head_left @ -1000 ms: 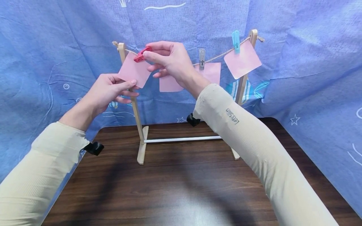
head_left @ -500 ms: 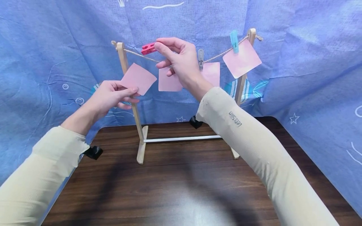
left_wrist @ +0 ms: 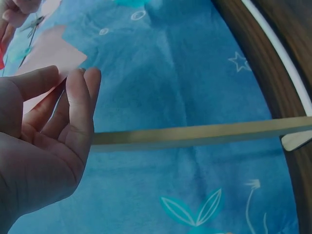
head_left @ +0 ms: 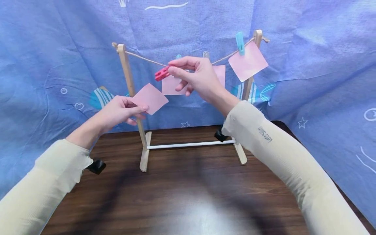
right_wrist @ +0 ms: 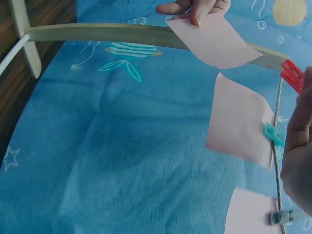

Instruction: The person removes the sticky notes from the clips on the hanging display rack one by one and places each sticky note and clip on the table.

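My left hand [head_left: 121,112] pinches a square pink paper [head_left: 151,99] by its lower left corner, in front of the rack's left post. Up and to the right, my right hand [head_left: 199,76] pinches a red clothespin [head_left: 162,74] between thumb and fingers. The paper hangs free below the twine [head_left: 144,58] strung between two wooden posts. In the right wrist view the red clothespin [right_wrist: 292,76] is at the right edge and the held paper [right_wrist: 214,41] at the top. A teal clothespin [right_wrist: 274,135] clips another pink paper [right_wrist: 239,122] to the twine, beside a grey clothespin [right_wrist: 282,217] with its own paper.
A light blue clothespin [head_left: 240,43] holds a pink paper [head_left: 248,61] near the right post [head_left: 247,88]. The rack's white crossbar [head_left: 188,145] runs low over the dark wooden table [head_left: 164,195]. Behind everything hangs a blue patterned cloth [head_left: 317,58].
The paper has come off the twine at the left and moved down and right in my left hand. My right hand has drawn the red clothespin away, right and down.
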`<move>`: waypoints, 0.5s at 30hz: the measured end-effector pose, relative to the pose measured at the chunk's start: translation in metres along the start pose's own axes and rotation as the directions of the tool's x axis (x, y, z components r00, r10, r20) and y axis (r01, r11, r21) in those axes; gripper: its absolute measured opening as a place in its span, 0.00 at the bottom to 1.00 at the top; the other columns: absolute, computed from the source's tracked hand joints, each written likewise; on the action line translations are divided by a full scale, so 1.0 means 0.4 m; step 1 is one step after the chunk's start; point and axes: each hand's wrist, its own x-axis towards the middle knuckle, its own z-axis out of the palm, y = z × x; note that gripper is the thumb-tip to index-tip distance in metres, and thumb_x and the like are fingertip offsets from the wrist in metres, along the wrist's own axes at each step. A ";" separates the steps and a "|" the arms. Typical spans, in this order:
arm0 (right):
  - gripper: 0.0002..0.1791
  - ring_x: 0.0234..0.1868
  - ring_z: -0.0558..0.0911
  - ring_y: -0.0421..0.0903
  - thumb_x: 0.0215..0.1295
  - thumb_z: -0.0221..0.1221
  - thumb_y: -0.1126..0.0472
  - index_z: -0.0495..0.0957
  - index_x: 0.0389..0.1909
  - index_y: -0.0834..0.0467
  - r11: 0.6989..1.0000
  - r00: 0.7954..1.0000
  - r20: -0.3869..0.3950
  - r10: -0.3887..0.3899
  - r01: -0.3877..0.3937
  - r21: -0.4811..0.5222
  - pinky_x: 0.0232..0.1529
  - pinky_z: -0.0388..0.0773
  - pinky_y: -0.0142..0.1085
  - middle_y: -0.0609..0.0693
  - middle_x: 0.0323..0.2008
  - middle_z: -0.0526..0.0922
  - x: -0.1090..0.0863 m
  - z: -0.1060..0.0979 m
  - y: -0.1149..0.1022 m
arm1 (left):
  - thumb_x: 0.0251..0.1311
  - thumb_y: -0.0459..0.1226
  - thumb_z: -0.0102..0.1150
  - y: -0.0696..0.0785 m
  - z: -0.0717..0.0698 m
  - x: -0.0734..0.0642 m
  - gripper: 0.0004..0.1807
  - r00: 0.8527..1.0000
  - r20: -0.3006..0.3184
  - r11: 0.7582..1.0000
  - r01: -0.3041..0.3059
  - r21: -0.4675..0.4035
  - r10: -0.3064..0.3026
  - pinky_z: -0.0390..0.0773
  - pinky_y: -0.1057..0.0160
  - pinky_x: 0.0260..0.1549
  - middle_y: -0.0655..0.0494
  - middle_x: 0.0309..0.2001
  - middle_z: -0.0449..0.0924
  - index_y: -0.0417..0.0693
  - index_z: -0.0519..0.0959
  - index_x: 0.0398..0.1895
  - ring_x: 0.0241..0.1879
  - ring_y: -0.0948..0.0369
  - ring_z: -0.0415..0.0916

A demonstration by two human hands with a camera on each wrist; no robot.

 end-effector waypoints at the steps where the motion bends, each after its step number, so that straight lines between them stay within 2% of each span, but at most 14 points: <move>1: 0.15 0.24 0.85 0.53 0.66 0.69 0.60 0.85 0.51 0.60 1.000 1.000 0.015 0.003 -0.003 -0.028 0.16 0.80 0.37 0.57 0.45 0.86 -0.015 -0.007 0.004 | 0.69 0.47 0.64 -0.008 0.007 -0.002 0.25 1.000 0.005 1.000 -0.003 0.011 0.003 0.87 0.59 0.37 0.52 0.43 0.87 0.33 0.81 0.54 0.41 0.63 0.85; 5: 0.16 0.26 0.85 0.55 0.65 0.70 0.58 0.86 0.53 0.58 0.993 0.996 0.071 0.062 -0.055 -0.106 0.18 0.81 0.38 0.56 0.47 0.86 -0.080 -0.045 0.024 | 0.68 0.47 0.66 -0.043 0.044 -0.016 0.23 1.000 0.007 0.999 -0.013 0.035 0.013 0.86 0.58 0.34 0.51 0.38 0.87 0.33 0.82 0.48 0.38 0.62 0.84; 9: 0.20 0.25 0.85 0.56 0.65 0.70 0.57 0.84 0.56 0.58 0.973 0.980 0.133 0.149 -0.121 -0.195 0.20 0.83 0.41 0.56 0.47 0.87 -0.144 -0.104 0.052 | 0.65 0.46 0.68 -0.083 0.078 -0.033 0.21 1.000 0.001 1.000 -0.019 0.020 0.019 0.86 0.56 0.33 0.51 0.35 0.87 0.33 0.84 0.43 0.37 0.62 0.83; 12: 0.21 0.24 0.85 0.57 0.65 0.70 0.58 0.82 0.58 0.59 0.952 0.952 0.201 0.232 -0.180 -0.248 0.22 0.84 0.46 0.58 0.43 0.88 -0.185 -0.154 0.077 | 0.64 0.45 0.69 -0.114 0.098 -0.043 0.19 1.000 0.004 1.000 -0.022 0.000 0.022 0.86 0.53 0.33 0.50 0.35 0.87 0.34 0.84 0.41 0.36 0.61 0.82; 15: 0.21 0.22 0.84 0.56 0.65 0.70 0.59 0.82 0.58 0.58 0.930 0.907 0.277 0.317 -0.241 -0.276 0.24 0.85 0.47 0.62 0.37 0.87 -0.223 -0.199 0.107 | 0.64 0.43 0.69 -0.142 0.116 -0.047 0.17 0.999 0.022 0.999 -0.031 -0.024 0.032 0.85 0.54 0.31 0.48 0.34 0.86 0.34 0.84 0.41 0.34 0.59 0.81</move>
